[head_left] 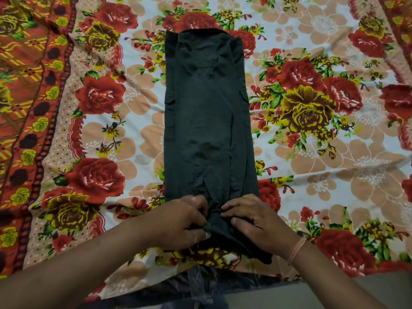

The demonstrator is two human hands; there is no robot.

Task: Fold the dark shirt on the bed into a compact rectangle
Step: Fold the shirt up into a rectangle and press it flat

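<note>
Both the left hand (pixel 182 221) and right hand (pixel 254 221) pinch the near hem of the dark shirt (pixel 207 121), folded lengthwise on the bed (pixel 312 175).

A bed (pixel 287 274) fills nearly the whole view under a lightly creased floral bedsheet (pixel 334 175), its pale ground printed with red roses, yellow roses and peach blossoms. Along the bedsheet's left side runs a red-orange border (pixel 33 108) with yellow roses and dark motifs. Below the bedsheet's near edge, at lower right, lies plain grey floor (pixel 379 291). The light is soft and even.
</note>
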